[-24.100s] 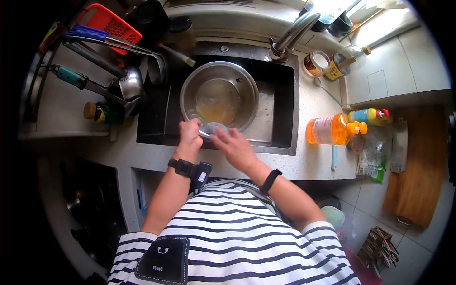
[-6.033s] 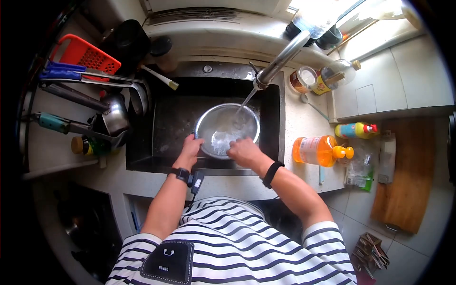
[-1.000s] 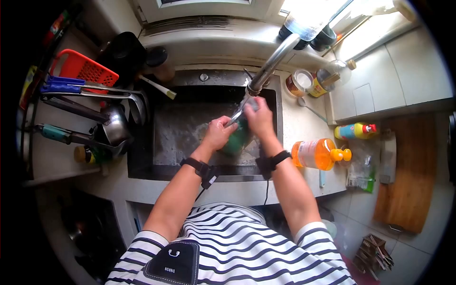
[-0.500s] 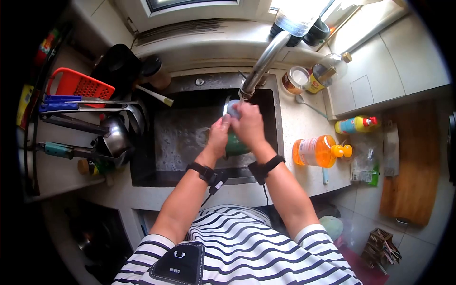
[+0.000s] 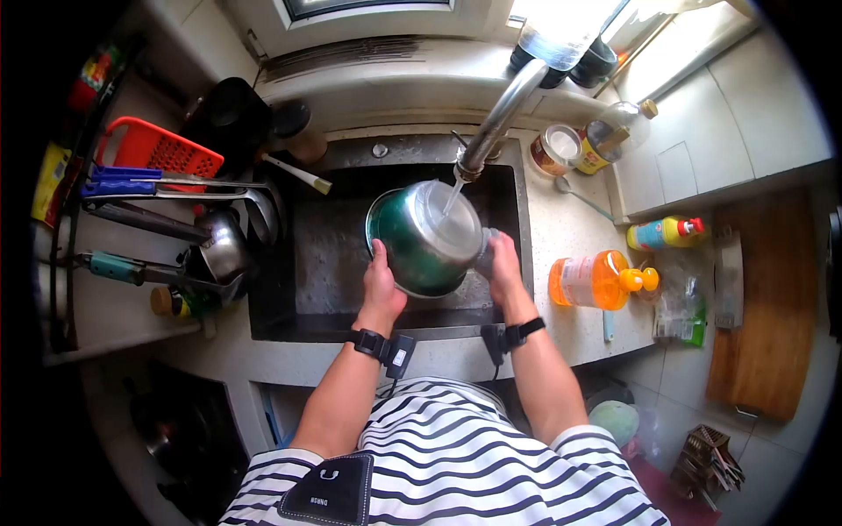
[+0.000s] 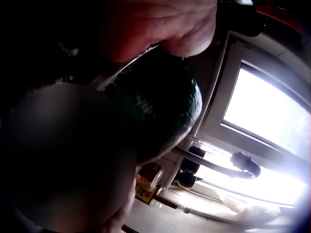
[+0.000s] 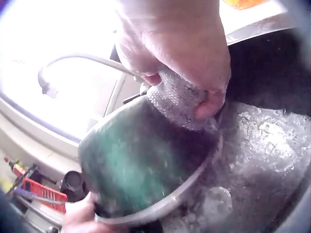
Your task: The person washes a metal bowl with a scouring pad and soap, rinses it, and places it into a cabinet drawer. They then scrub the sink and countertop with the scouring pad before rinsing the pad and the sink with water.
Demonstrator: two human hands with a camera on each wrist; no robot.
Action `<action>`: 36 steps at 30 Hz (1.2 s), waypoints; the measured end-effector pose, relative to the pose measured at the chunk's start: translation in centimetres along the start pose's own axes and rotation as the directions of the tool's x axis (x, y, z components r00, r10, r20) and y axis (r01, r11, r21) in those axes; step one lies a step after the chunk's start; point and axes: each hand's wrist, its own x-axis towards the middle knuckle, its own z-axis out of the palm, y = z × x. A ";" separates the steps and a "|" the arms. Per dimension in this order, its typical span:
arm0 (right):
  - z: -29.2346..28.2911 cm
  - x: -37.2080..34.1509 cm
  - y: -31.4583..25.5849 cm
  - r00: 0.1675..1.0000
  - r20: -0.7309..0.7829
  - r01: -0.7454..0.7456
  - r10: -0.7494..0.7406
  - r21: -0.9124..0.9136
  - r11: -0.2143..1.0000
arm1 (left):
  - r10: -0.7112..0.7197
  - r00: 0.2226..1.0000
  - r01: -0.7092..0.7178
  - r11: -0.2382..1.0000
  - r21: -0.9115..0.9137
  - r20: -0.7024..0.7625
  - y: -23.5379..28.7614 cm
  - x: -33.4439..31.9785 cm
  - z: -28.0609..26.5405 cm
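A metal basin [image 5: 417,250] with a green outer wall and bare silver bottom is tilted over the sink [image 5: 342,309], its bottom turned up toward the faucet [image 5: 498,118]. Water from the spout runs onto that bottom. My left hand [image 5: 382,287] grips the basin's rim on the left, the thumb on the green wall; its other fingers are hidden behind. On the opposite side my right hand [image 5: 504,270] holds a grey mesh scrubber [image 7: 175,99] against the outer wall. The left wrist view is dark, with part of the green wall [image 6: 150,102] showing.
Ladles and a red basket [image 5: 162,149] stand left of the sink, and a brush [image 5: 298,173] lies over its back-left edge. On the right counter are an orange soap bottle [image 5: 592,280], a yellow bottle [image 5: 662,233] and a can [image 5: 556,149]. Suds [image 7: 272,141] lie on the sink floor.
Long before, the basin sat upright with cloudy liquid, later under running water. Over the last second it has turned bottom-up toward the faucet, and the right hand has moved to its right side.
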 end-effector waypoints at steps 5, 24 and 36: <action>0.8 2.9 -4.0 0.990 0.134 0.057 -0.035 -0.163 0.985 | 0.007 0.988 -0.073 0.900 0.429 0.155 1.6 0.2 -1.3; 2.8 3.9 -5.0 0.967 0.252 0.058 0.037 -0.358 0.932 | 0.221 0.931 -0.366 0.596 0.715 0.291 4.8 0.5 -2.6; -0.9 -0.5 -4.4 0.890 0.249 -0.370 0.382 -0.096 0.924 | -0.175 0.982 0.179 0.982 -0.055 0.075 1.1 2.9 -4.8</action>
